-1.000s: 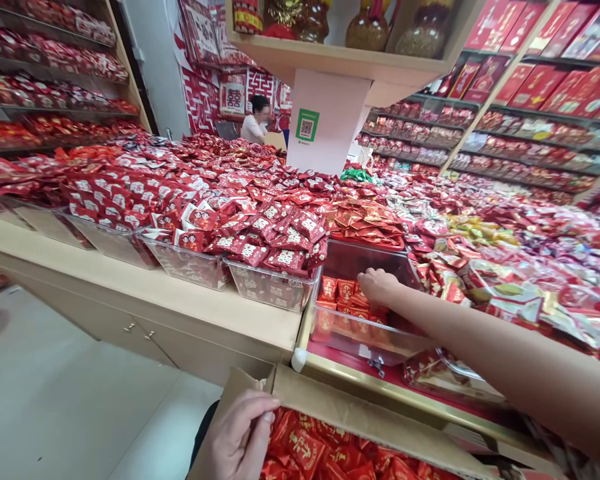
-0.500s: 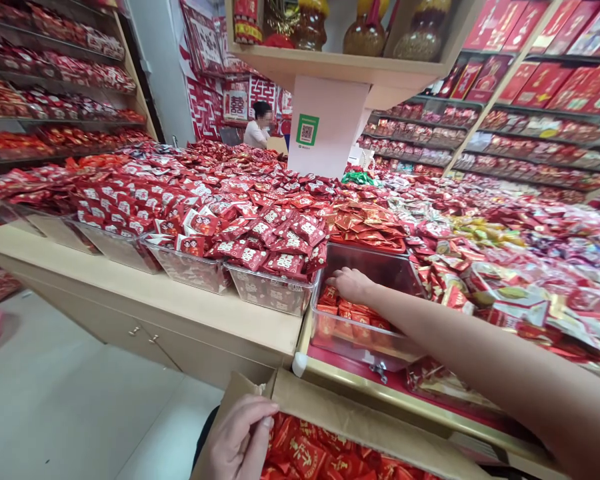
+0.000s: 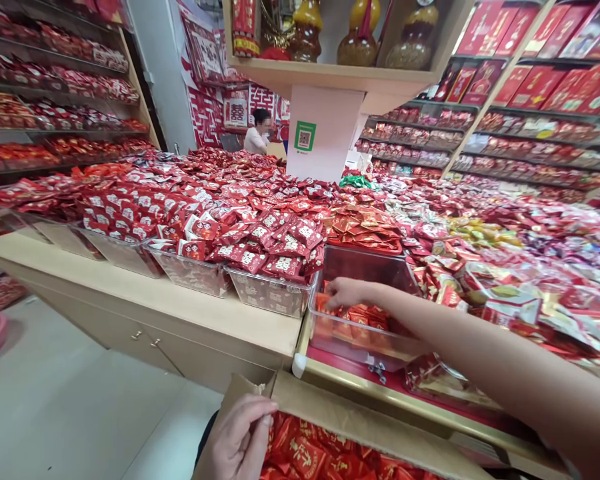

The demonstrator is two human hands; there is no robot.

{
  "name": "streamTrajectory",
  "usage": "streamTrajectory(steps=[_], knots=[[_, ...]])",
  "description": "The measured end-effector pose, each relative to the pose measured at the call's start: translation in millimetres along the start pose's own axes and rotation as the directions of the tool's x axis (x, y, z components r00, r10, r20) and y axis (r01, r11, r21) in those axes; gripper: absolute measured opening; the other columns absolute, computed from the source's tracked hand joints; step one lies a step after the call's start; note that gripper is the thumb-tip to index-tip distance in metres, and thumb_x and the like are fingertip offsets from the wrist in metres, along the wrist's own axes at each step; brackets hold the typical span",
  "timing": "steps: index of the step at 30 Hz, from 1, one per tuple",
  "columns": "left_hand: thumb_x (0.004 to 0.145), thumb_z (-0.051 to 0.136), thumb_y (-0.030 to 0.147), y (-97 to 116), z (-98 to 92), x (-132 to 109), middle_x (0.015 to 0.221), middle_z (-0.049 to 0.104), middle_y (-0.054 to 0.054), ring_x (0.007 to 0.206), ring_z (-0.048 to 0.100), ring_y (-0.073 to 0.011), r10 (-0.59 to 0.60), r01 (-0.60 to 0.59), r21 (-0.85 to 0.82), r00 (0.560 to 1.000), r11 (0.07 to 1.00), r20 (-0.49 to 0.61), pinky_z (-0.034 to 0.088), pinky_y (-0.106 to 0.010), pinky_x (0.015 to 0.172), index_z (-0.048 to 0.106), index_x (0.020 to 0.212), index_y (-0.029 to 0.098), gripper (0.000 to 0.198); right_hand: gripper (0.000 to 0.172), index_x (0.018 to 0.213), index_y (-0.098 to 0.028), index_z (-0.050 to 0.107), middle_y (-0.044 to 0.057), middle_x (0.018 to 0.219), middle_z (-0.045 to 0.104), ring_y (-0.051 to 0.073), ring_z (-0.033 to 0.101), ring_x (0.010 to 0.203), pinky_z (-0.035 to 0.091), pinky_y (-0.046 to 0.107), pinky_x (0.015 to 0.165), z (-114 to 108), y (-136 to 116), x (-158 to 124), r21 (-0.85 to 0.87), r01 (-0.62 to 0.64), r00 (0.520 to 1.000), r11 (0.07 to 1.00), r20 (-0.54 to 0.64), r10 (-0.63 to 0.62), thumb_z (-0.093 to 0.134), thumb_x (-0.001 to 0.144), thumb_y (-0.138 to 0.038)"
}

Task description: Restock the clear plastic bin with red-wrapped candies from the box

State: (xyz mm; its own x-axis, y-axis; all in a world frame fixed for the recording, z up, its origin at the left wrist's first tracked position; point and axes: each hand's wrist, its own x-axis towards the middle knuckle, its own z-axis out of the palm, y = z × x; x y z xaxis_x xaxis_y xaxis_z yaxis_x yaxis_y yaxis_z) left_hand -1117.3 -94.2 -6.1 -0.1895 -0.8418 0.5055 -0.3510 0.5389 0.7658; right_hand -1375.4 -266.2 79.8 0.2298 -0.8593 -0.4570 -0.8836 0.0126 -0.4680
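My right hand (image 3: 349, 293) reaches down inside a clear plastic bin (image 3: 410, 347), its fingers curled at a small red packet (image 3: 322, 304) near the bin's left wall. Similar red packets with gold print (image 3: 360, 319) lie in rows on the bin's floor, partly covered by the hand and forearm. At the bottom, my left hand (image 3: 240, 433) pinches the upper left corner of an open cardboard box (image 3: 350, 407). Inside that box is a heap of shiny red packets with gold lettering (image 3: 307, 457). The box's lower part is out of frame.
Left of the bin, clear tubs (image 3: 273, 293) heaped with red packets line a wooden counter (image 3: 205, 293). Loose packets (image 3: 510, 293) pile up on the right. A shelf with gourd-shaped jars (image 3: 357, 37) overhangs the display. A person (image 3: 256, 139) sits far back.
My right hand has shifted slightly within the bin, and its fingers now point more downward beside the left wall. My left hand keeps its hold on the box corner.
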Motion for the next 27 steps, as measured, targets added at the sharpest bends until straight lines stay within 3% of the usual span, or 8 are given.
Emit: streamTrajectory(steps=[4,7,12,14,17,19,22,27], knots=[[0.079,0.052,0.016,-1.8,-1.1,1.0,0.083,0.065,-0.002,0.077,0.063,-0.0143,0.035,-0.036,0.024,0.999,0.999,0.021,0.051,-0.020,0.067,0.062,0.089,0.022,0.015,0.011,0.072,-0.017,0.047,-0.006,0.055,0.050,0.006,0.050,0.046,0.050,0.021,0.051,-13.1,6.0,4.0,0.491,-0.165,0.943,0.856,-0.176,0.283,0.054,0.075,-0.010],[0.081,0.051,0.018,-1.9,1.7,-1.5,0.083,0.064,-0.002,0.078,0.062,-0.0142,-0.012,0.012,-0.018,1.000,1.000,-0.009,0.051,-0.020,0.068,0.061,0.090,0.022,0.014,0.012,0.069,-0.016,0.046,-0.007,0.051,0.046,0.005,0.047,0.041,0.051,0.021,0.049,-9.7,9.6,14.4,0.596,-0.236,0.890,0.767,-0.184,0.417,0.052,0.078,-0.009],[0.081,0.052,0.019,-2.4,5.2,-4.6,0.082,0.063,-0.002,0.077,0.061,-0.0141,-0.042,0.040,-0.048,0.998,0.998,-0.050,0.050,-0.021,0.070,0.062,0.088,0.022,0.013,0.018,0.071,-0.014,0.047,-0.003,0.063,0.051,0.007,0.055,0.052,0.052,0.020,0.052,1.8,14.4,30.4,0.646,-0.217,0.840,0.732,-0.258,0.477,0.065,0.071,-0.015],[0.080,0.052,0.019,-2.0,4.5,-3.9,0.082,0.063,-0.002,0.077,0.061,-0.0139,-0.027,0.025,-0.043,0.999,0.999,-0.042,0.050,-0.021,0.069,0.062,0.088,0.022,0.013,0.022,0.074,-0.013,0.050,0.002,0.072,0.056,0.012,0.059,0.062,0.052,0.023,0.057,3.4,18.4,31.2,0.523,-0.221,0.826,0.823,-0.348,0.443,0.069,0.064,-0.013],[0.080,0.052,0.020,-0.7,3.3,-2.1,0.082,0.063,-0.002,0.077,0.061,-0.0144,-0.043,0.040,-0.054,0.998,0.998,-0.048,0.050,-0.021,0.068,0.063,0.087,0.022,0.013,0.015,0.078,-0.013,0.055,0.011,0.087,0.058,0.021,0.060,0.080,0.050,0.030,0.068,5.7,23.7,27.8,-0.022,-0.217,0.837,0.976,-0.518,0.174,0.062,0.066,-0.009],[0.080,0.052,0.020,-0.1,2.8,-1.2,0.082,0.064,-0.002,0.077,0.062,-0.0148,-0.033,0.032,-0.056,0.999,0.998,-0.030,0.050,-0.022,0.068,0.063,0.088,0.022,0.013,0.011,0.081,-0.013,0.057,0.013,0.094,0.057,0.022,0.059,0.085,0.047,0.031,0.073,8.8,24.1,24.7,-0.334,-0.159,0.865,0.929,-0.501,-0.032,0.052,0.072,-0.009],[0.081,0.050,0.018,-0.7,2.0,-0.7,0.083,0.064,-0.002,0.077,0.062,-0.0146,-0.022,0.021,-0.051,1.000,0.998,-0.017,0.051,-0.022,0.067,0.062,0.089,0.022,0.015,0.018,0.089,-0.013,0.059,0.014,0.096,0.056,0.023,0.056,0.089,0.045,0.031,0.078,15.3,20.3,21.1,-0.535,-0.015,0.903,0.845,-0.369,-0.218,0.053,0.075,-0.024],[0.080,0.051,0.014,-4.5,-0.9,-1.7,0.083,0.064,-0.002,0.078,0.062,-0.0145,0.038,-0.039,0.014,0.999,0.999,0.030,0.051,-0.021,0.068,0.060,0.092,0.022,0.017,0.058,0.104,-0.014,0.053,0.014,0.101,0.055,0.030,0.051,0.095,0.045,0.035,0.075,21.4,15.8,20.0,-0.623,0.000,0.930,0.783,-0.287,-0.228,0.068,0.059,-0.047]])
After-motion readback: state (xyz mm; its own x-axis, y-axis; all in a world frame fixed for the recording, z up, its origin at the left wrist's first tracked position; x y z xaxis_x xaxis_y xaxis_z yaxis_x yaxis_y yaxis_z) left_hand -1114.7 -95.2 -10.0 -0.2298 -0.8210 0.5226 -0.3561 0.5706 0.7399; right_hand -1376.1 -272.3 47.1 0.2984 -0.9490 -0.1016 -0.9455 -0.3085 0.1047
